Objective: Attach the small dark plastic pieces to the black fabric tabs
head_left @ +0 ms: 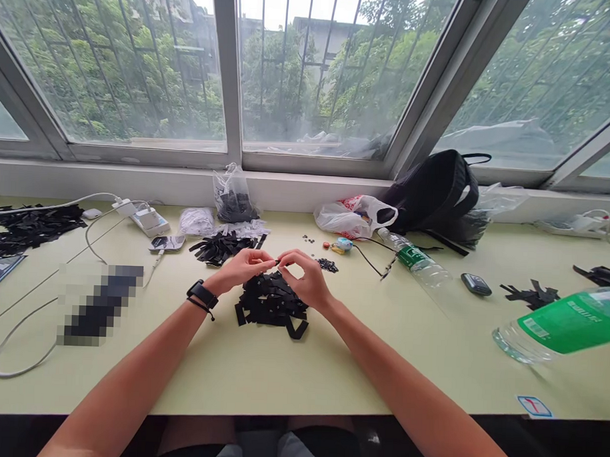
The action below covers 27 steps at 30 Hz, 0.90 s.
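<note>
Both hands meet above a pile of black strips (272,304) at the middle of the table. My left hand (246,268) has its fingers pinched on a small dark piece (278,262), and my right hand (306,276) pinches the same piece from the other side. The piece is too small to make out well. Behind my left hand lies another heap of black strips (221,247). Just right of my right hand is a little pile of small black parts (328,264). A black watch (202,293) is on my left wrist.
A power strip (148,218), a cable and a blurred dark object (103,305) lie left. Behind are bags of parts (233,199) and a black bag (431,189). Rightward are glasses (386,268), a lying bottle (414,257), a black case (476,284) and a large green-labelled bottle (562,324).
</note>
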Available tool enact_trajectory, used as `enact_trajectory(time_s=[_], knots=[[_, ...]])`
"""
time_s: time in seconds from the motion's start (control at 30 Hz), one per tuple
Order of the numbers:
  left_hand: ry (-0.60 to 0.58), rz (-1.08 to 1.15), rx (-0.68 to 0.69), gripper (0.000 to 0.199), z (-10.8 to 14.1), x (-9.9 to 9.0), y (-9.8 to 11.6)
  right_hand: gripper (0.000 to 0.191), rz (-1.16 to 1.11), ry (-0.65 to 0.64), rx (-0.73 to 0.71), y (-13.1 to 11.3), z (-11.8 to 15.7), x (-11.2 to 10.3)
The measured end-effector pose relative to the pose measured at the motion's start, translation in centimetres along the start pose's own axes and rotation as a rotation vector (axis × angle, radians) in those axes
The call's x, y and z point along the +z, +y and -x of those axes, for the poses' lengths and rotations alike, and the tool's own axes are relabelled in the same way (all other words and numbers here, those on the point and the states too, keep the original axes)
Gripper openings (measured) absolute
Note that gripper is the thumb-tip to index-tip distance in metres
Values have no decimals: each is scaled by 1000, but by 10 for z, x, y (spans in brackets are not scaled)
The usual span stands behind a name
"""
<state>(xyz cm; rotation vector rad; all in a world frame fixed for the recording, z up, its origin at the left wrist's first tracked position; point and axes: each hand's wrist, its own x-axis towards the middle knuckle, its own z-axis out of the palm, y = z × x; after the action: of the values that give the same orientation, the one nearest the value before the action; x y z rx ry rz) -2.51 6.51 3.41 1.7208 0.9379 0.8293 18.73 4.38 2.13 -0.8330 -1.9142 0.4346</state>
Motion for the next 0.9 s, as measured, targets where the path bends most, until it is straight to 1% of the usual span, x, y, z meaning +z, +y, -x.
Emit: enact_trajectory(time_s=[0.07, 0.1, 0.2, 0.33, 0.43, 0.63, 0.77, 0.9], knots=[[28, -15, 17, 46, -2, 1, -3, 6, 127, 3, -31, 1, 1, 0], [40, -28, 36, 43, -3, 2, -4, 6, 203, -15, -45, 2, 2, 0], [56, -91, 114, 36, -6, 6, -7, 10, 400, -113, -78, 7, 6, 2], [94, -244, 211, 29, -6, 13, -8, 16, 543, -168, -94, 12, 8, 4], [116, -359, 270, 24, -3, 19, -8, 15, 614, -192, -97, 12, 8, 4], [117, -535, 327, 18, -1, 24, -7, 16, 704, -258, -81, 9, 9, 3], [128, -596, 356, 16, -1, 25, -7, 18, 737, -283, -68, 7, 9, 1], [132, -630, 354, 16, 0, 26, -6, 19, 744, -303, -55, 6, 8, 1]])
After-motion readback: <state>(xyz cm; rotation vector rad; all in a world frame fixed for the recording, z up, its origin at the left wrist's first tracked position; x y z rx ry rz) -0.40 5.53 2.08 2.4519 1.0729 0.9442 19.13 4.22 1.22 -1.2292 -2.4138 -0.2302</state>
